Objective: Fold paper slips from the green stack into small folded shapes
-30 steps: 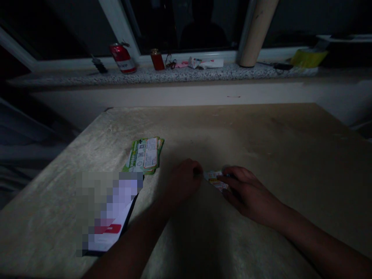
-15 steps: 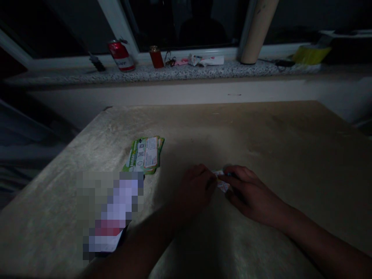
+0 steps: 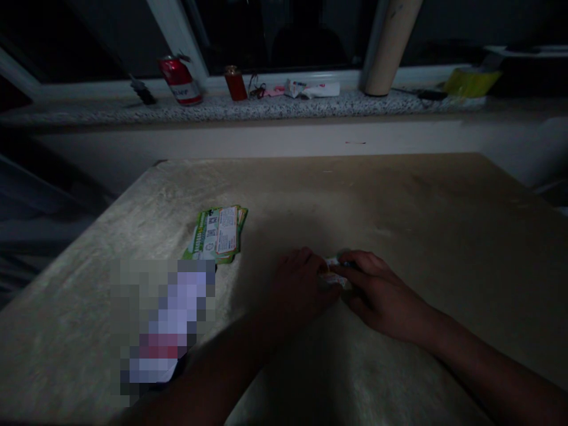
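On a pale wooden table [image 3: 421,213] my two hands meet over a small printed card [image 3: 333,271]. My left hand [image 3: 302,287] is curled, its fingertips pinching the card's left edge. My right hand [image 3: 377,293] presses down on the card's right side with bent fingers. Most of the card is hidden beneath the fingers. A short stack of green and white printed cards [image 3: 216,233] lies to the left, apart from both hands.
A blurred flat object [image 3: 166,322] lies near the table's left front edge. Behind the table, a speckled window sill [image 3: 266,107] holds a tilted red can [image 3: 180,80], a small red container [image 3: 235,83], scattered wrappers [image 3: 310,89], a thick cardboard tube [image 3: 388,44] and a yellow item [image 3: 473,81].
My left hand has slid right until its fingers close on the card beside my right hand. The card has become more covered. The view has shifted slightly.
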